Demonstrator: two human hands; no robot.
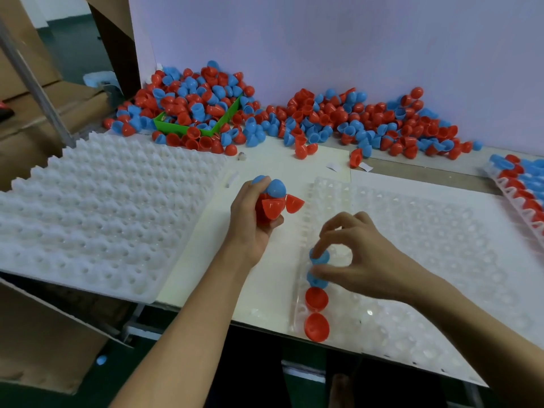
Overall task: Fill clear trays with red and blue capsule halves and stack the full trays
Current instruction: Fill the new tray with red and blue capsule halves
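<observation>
Head view: right hand (357, 254) pinches a blue half (319, 256) into the clear tray (426, 260), early filling; left hand (253, 219) grips spare halves (275, 198) to feed next.

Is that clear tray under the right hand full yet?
Nearly empty: the clear tray holds only four capsule halves along its left edge.

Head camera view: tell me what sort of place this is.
Probably a small factory packing bench: a loose heap of capsule halves against the wall, a stack of moulded trays beside it, and cardboard cartons around.
</observation>
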